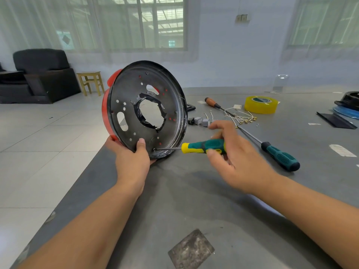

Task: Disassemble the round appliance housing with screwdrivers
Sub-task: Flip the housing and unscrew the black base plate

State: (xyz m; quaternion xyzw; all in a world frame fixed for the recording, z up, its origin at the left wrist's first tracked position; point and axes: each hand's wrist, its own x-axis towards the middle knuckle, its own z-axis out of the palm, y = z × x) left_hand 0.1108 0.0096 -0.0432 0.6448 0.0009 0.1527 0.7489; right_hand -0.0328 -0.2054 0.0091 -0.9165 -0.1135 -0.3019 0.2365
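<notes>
The round housing [144,109] stood on edge near the table's [194,200] left border, its dark perforated face turned toward the camera and its red rim behind. The left hand [132,158] gripped its lower edge at about 6 o'clock, thumb curled onto the face. The right hand [231,152] pinched the green-and-yellow screwdriver [196,148], whose tip met the face low, near 5 o'clock. From the housing, at about 3 o'clock, lay a second screwdriver [272,150], small grey parts [200,121] and loose wires [242,117]; toward 2 o'clock were a wooden-handled tool [213,102] and a yellow tape roll [261,104], its label too small to read. Bare table stretched toward the camera except for a grey patch [191,249]. Past the left edge lay tiled floor [38,142], with a black armchair [38,74] and a wooden stool [91,82] at about 10 o'clock.
</notes>
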